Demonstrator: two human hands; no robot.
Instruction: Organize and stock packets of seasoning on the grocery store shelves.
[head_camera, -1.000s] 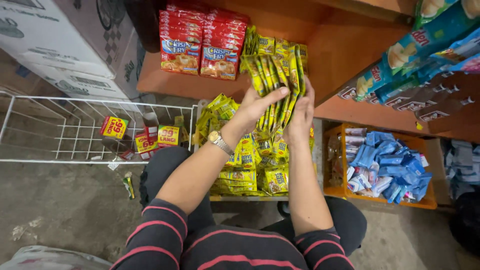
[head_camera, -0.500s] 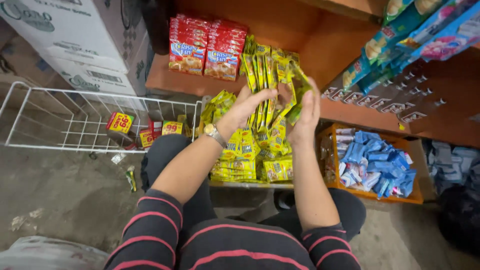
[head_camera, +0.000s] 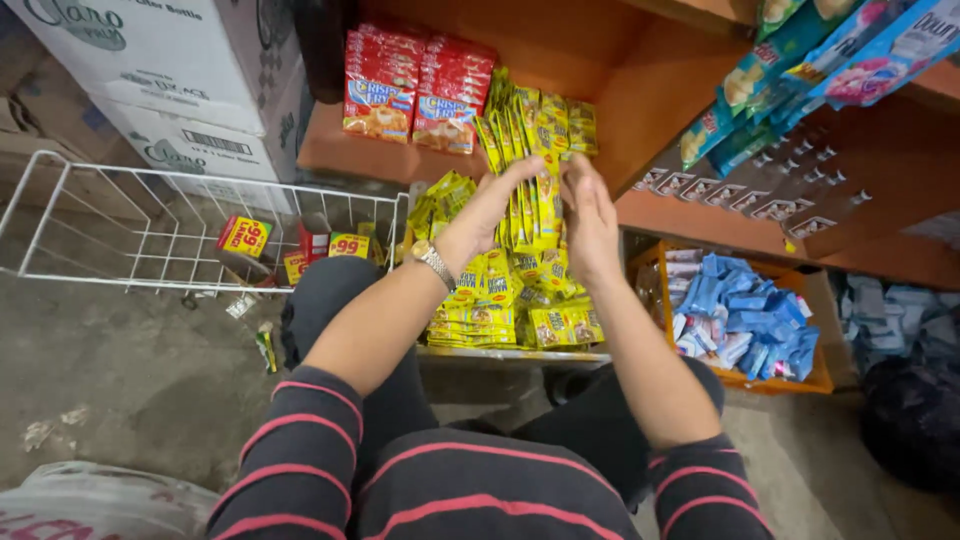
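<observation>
1. Between our two hands we are pressing a bunch of long yellow packets (head_camera: 535, 190), standing them up at the edge of the orange shelf (head_camera: 340, 155).
2. Our left hand (head_camera: 490, 205), the one with the watch (head_camera: 434, 262), is lying flat on one side of the bunch with its fingers stretched out.
3. Our right hand (head_camera: 590, 215) is lying flat on the other side, so the bunch is squeezed in the middle.
4. Behind it, red packets (head_camera: 415, 90) and more yellow ones are already sitting in rows on the shelf.
5. Below our hands, many yellow packets (head_camera: 500, 305) are waiting in a pile.
6. We are thinking some of the job is done and a lot is left.
</observation>
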